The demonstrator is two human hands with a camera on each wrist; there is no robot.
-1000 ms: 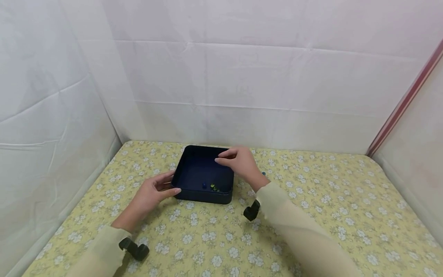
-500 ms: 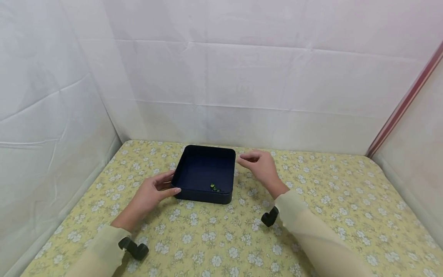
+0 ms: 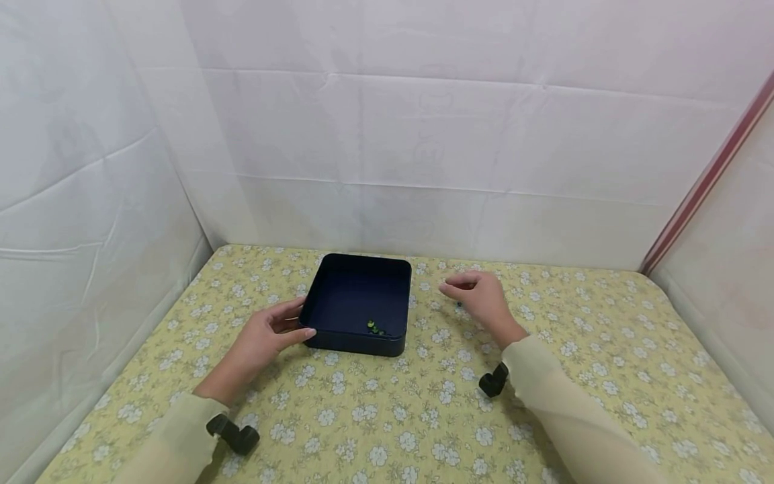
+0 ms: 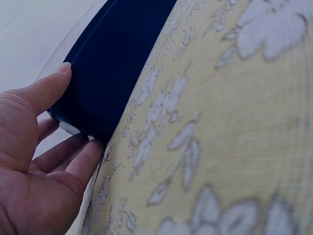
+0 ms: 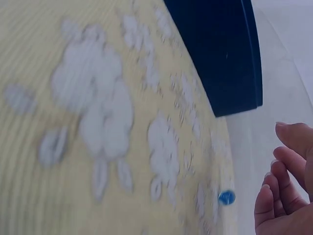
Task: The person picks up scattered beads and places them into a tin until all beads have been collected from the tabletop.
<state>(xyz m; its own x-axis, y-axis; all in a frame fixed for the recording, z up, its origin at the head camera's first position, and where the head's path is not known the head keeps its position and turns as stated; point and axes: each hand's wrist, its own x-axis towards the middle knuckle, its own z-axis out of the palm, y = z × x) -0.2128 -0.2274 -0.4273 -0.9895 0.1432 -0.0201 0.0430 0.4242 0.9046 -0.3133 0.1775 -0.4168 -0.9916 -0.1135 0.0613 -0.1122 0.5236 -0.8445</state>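
Observation:
A dark navy square box (image 3: 353, 343) with low walls stands toward the back of the table. My left hand (image 3: 263, 337) grips its near left corner, thumb on the front rim and fingers against the left side. In the left wrist view the fingertips (image 4: 93, 149) touch the box's lower edge. Several small green, shiny pieces (image 3: 376, 329) lie inside by the near wall. My right hand (image 3: 484, 299) hovers right of the box, fingers loosely bent and thumb apart, nothing visible between them. Below it, a small round blue piece like a glass marble (image 5: 226, 197) sits on the cloth.
A yellow cloth with white flowers (image 3: 375, 420) covers the table. White sheets (image 3: 423, 134) hang behind and at the sides. A dark red strip (image 3: 707, 171) runs down the right back corner. Each wrist wears a black mount (image 3: 232, 435).
My right hand has moved from above the box to the right, over the cloth near the blue marble. A blue piece seen inside the box earlier is out of sight. The left hand stays put.

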